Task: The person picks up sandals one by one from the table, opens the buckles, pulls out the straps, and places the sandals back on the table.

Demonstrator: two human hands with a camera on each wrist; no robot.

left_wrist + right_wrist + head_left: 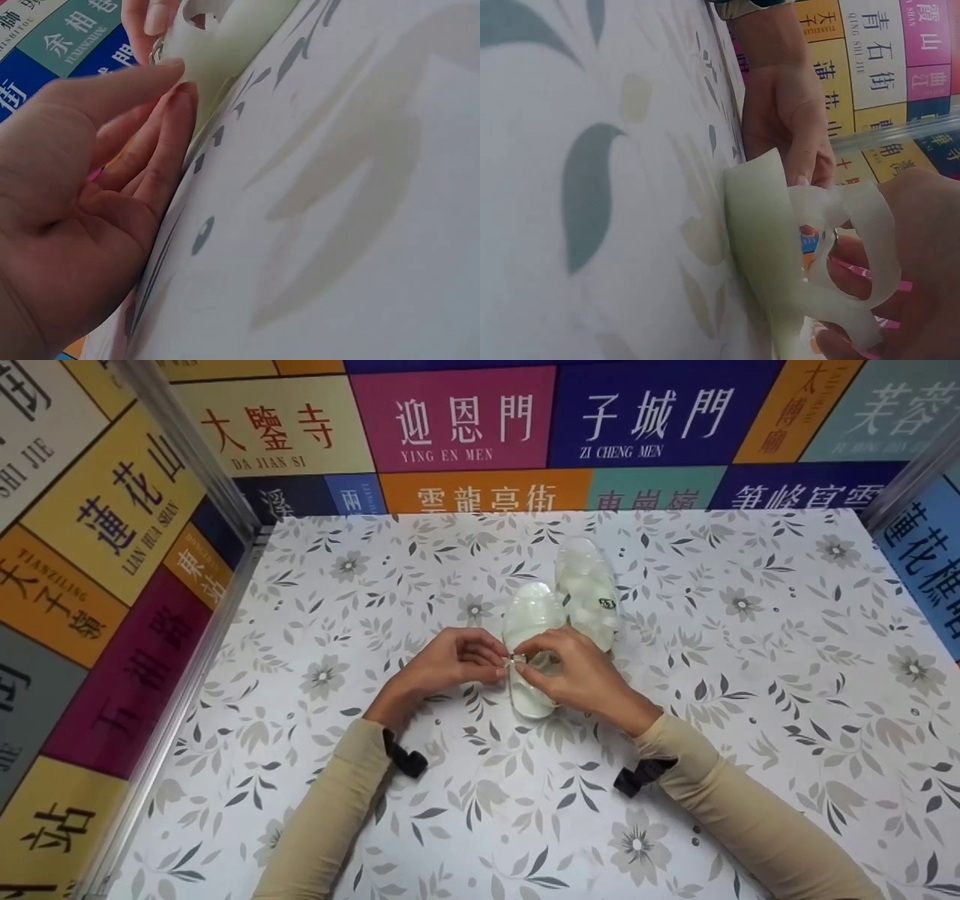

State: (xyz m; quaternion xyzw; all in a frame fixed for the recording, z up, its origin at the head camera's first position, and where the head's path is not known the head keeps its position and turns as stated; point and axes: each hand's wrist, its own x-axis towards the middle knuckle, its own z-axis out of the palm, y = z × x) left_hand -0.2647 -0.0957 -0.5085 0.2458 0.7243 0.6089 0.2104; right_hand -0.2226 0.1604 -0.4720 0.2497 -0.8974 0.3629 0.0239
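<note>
Left grip (456, 660) beside, right grip (576, 669) over the nearer sandal (533, 613), both in a pinch on its strap (517, 659).

A pale-green strappy sandal (533, 604) lies sole-down, apparently flat, on the tabletop (750, 675).

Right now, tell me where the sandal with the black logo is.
In the head view, the black-logo sandal lies on the floral surface right of centre, just beyond the right hand and to the right of the other sandal.
</note>
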